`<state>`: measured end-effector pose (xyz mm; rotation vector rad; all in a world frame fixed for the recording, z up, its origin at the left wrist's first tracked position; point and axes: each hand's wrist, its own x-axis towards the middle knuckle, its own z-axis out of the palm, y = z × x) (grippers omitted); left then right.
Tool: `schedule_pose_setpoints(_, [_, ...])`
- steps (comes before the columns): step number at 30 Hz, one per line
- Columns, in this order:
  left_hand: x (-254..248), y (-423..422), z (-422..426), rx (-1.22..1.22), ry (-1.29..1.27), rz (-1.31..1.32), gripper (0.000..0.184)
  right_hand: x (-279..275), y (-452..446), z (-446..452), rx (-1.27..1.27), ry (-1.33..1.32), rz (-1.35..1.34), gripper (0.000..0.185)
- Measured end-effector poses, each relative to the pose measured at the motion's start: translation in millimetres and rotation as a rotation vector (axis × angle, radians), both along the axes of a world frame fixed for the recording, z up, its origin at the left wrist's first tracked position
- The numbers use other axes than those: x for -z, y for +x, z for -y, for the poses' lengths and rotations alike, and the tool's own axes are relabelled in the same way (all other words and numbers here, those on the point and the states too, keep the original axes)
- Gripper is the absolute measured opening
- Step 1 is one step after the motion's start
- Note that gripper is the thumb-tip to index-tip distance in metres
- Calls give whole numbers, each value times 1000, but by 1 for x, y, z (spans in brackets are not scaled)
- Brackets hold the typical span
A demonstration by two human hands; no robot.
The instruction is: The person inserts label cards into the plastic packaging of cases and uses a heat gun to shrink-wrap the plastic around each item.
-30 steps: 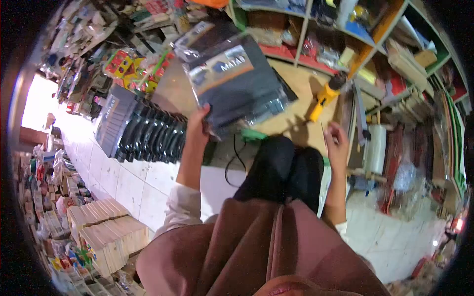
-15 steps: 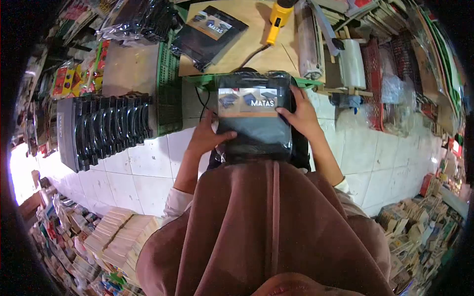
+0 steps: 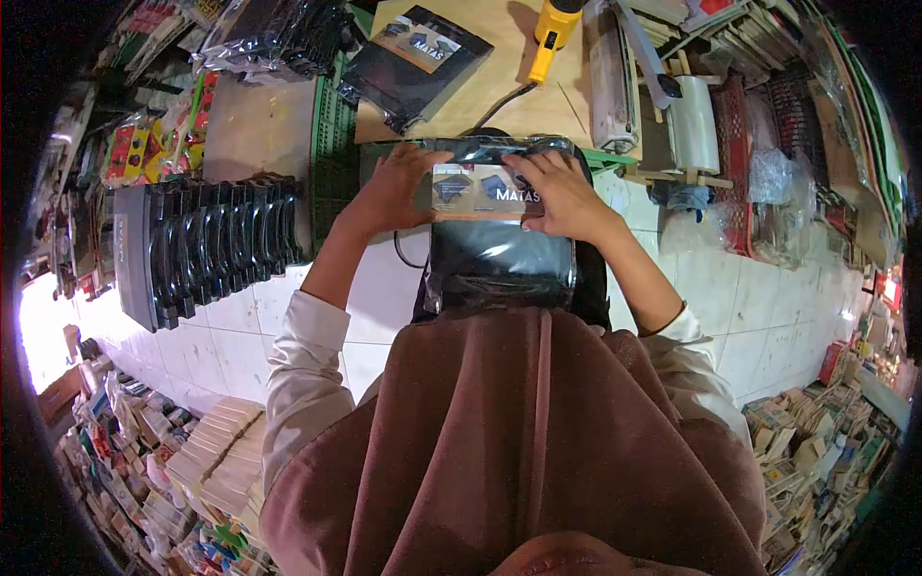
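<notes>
A black package [image 3: 501, 252] in shiny clear plastic, with a "MATAS" label near its top, rests on my lap. My left hand [image 3: 389, 190] holds its upper left edge, fingers at the top and thumb beside the label. On the upper right, my right hand [image 3: 562, 195] grips the same package with bent fingers, its thumb at the label's lower right corner. A second labelled black package [image 3: 418, 67] lies on the wooden table [image 3: 384, 123], beyond my hands. Right of that one is a yellow heat-gun-like tool [image 3: 552, 43] with a dark cord.
Many black wrapped packages [image 3: 216, 245] stand in a row at the left beside a green crate [image 3: 333, 144]. A plastic roll [image 3: 691, 125] is at the right. Stacked pale blocks [image 3: 216, 456] sit on the lower left floor.
Both hands have moved up to the package's upper part, their fingers now near its top edge. Earlier, my left hand held it aloft over the table; it has come down to my lap.
</notes>
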<state>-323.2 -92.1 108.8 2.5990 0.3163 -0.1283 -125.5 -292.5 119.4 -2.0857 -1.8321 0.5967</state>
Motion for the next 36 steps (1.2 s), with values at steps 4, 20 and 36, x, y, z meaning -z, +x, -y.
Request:
schedule_pose_setpoints(4, [2, -1, 0, 1, -85, 59, 86, 4, 0, 1, 13, 16, 6, 86])
schedule_pose_setpoints(20, [100, -29, 58, -889, -1335, 275, 34, 181, 209, -133, 1045, 362, -1115, 61])
schedule_pose_setpoints(36, [40, -72, -25, -697, -2424, 664, 43, -29, 76, -109, 732, 769, -1702, 29])
